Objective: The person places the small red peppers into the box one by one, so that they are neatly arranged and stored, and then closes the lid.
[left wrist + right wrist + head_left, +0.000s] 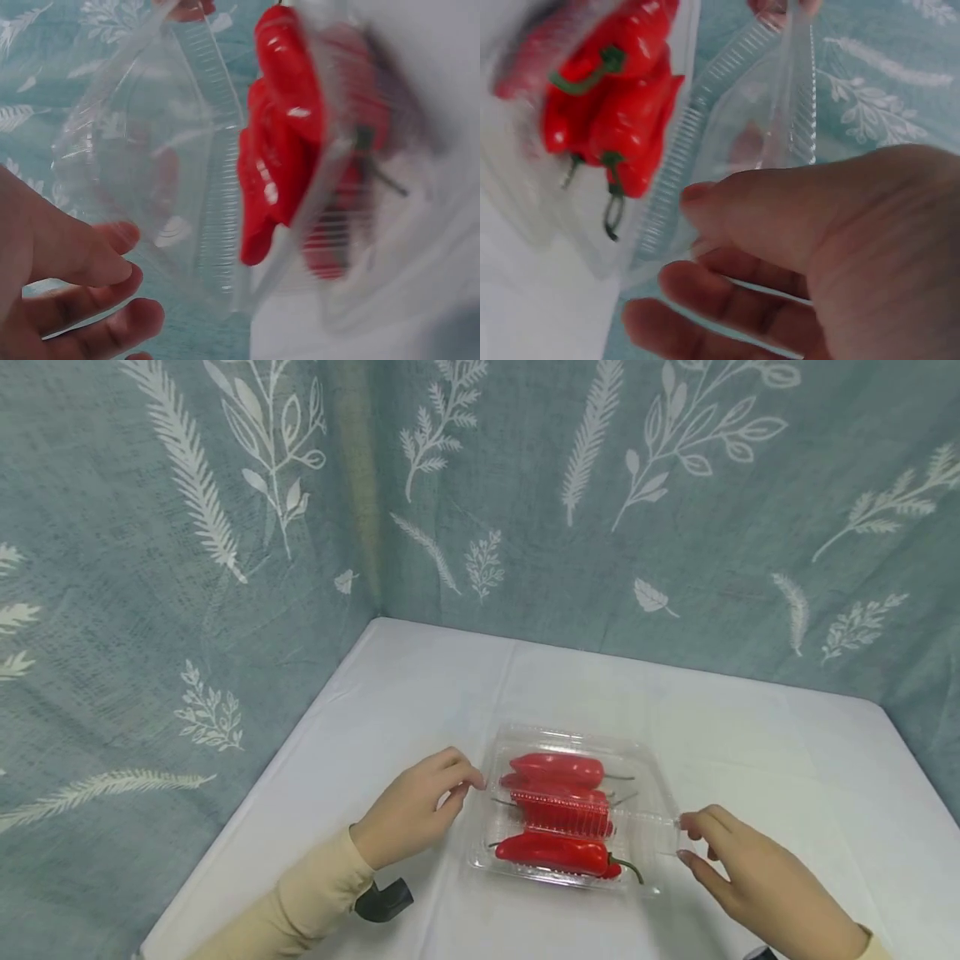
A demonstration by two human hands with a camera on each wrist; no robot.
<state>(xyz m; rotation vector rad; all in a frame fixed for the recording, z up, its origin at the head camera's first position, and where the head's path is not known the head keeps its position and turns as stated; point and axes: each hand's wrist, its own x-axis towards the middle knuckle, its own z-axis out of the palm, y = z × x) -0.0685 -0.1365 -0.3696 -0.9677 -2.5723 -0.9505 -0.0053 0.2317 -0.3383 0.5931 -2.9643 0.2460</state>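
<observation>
A clear plastic clamshell container (480, 856) stands on the table with several red peppers (555, 852) in it, green stems showing. Its hinged lid (180, 135) is raised at an angle above the peppers. At the left corner of the lid my left hand (420, 806) pinches the edge with thumb and fingertips. My right hand (757, 877) holds the lid's right corner between thumb and forefinger. In the right wrist view, the thumb (727, 202) lies near the lid's ribbed rim, with the other fingers bent below. Glare blurs the lid's exact outline.
The white-covered table (420, 693) extends around the container. A blue-green cloth with white leaf prints (525, 552) hangs along the back and left sides. A black wrist mount (384, 900) sits below the left sleeve.
</observation>
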